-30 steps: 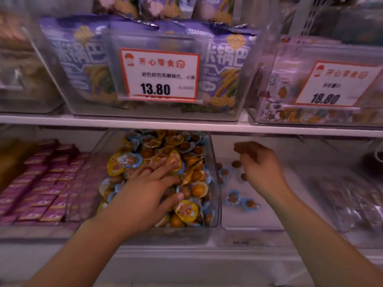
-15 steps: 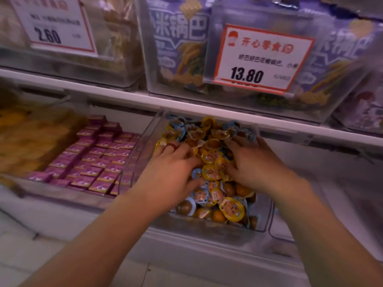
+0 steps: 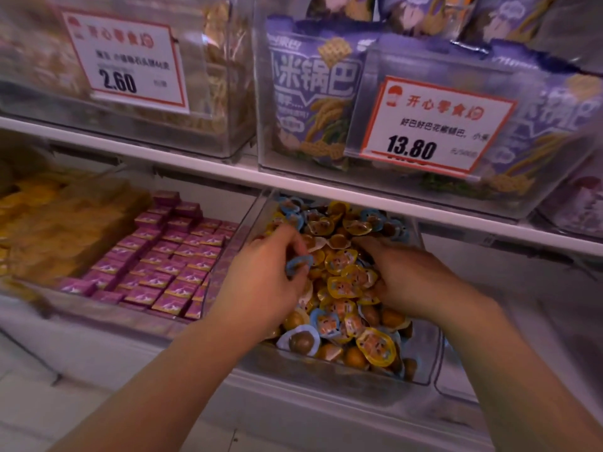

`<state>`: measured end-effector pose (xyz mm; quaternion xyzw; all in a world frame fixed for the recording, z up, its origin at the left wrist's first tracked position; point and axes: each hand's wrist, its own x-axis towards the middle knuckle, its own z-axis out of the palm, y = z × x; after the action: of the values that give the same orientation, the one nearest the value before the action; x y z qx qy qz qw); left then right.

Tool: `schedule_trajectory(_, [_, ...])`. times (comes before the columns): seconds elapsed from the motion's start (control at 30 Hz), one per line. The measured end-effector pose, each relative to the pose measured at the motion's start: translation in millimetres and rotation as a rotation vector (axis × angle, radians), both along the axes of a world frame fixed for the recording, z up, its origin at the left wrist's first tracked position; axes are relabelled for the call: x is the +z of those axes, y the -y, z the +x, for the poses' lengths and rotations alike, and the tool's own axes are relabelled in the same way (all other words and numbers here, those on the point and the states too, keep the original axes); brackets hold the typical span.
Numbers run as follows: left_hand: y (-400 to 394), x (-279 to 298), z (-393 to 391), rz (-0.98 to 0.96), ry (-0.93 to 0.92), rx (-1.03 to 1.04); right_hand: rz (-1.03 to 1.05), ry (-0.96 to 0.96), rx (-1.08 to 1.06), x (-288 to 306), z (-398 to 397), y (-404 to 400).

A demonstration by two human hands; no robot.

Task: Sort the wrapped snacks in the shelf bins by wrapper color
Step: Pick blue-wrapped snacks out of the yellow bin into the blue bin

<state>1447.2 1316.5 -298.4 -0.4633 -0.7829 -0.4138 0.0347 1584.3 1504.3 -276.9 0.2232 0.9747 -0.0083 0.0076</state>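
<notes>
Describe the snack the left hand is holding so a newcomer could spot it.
Find the clear bin of small round snack cups under the 13.80 price tag. The left hand is at the bin's left side, and its fingertips pinch a blue-rimmed cup. It is raised off the pile, with yellow-rimmed cups right beside it.

Snack shop aisle: white shelf (image 3: 195, 164) lined with clear bins (image 3: 424, 370) of wrapped sweets, red-bordered price tags (image 3: 437, 125) clipped to bin fronts.
</notes>
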Motion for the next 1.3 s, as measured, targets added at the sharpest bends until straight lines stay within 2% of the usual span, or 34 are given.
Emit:
schedule_trajectory(0.1, [3, 1, 0, 0.043, 0.097, -0.08, -0.006, 0.073, 0.017, -2, -2, 2])
schedule_trajectory(0.27, [7, 0, 5, -0.099, 0.036, -0.143, 0.04, -0.009, -0.041, -6, -6, 7])
schedule_trajectory(0.4, [5, -1, 11, -0.366, -0.244, -0.246, -0.05, -0.108, -0.062, -4, -5, 8])
schedule_trajectory(0.5, [2, -7, 14, -0.547, -0.449, -0.181, -0.181, -0.299, -0.099, -1, -5, 5])
schedule_trajectory(0.67, [-4, -9, 14, -0.446, -0.396, -0.154, -0.324, -0.548, -0.191, 7, 0, 6])
schedule_trajectory(0.73, [-6, -4, 17, -0.276, -0.166, -0.164, -0.399, -0.643, -0.267, 14, 6, 13])
schedule_trajectory(0.8, [-10, 4, 21, -0.024, 0.204, -0.167, -0.67, -0.82, -0.334, 21, 15, 28])
schedule_trajectory(0.87, [-13, 11, 27, 0.196, 0.402, -0.189, -1.108, -1.005, -0.419, 23, 28, 49])
schedule_trajectory(0.9, [-15, 15, 33, 0.26, 0.429, -0.208, -1.345, -1.035, -0.463, 22, 35, 59])
schedule_trajectory(0.97, [-19, 19, 50, 0.318, 0.436, -0.259, -1.813, -0.949, -0.444, 22, 47, 80])
schedule_trajectory(1.03, [-22, 16, 69, 0.281, 0.373, -0.277, -2.098, -0.824, -0.336, 24, 56, 93])
schedule_trajectory(1.1, [-26, 13, 87, 0.213, 0.271, -0.297, -2.135, -0.8, -0.316, 24, 63, 96])
schedule_trajectory(1.23, [-30, 9, 109, 0.083, 0.231, -0.433, -1.915, -1.017, -0.429, 23, 78, 88])
schedule_trajectory(1.3, [-29, 7, 116, 0.074, 0.226, -0.507, -1.774, -1.108, -0.394, 27, 92, 78])
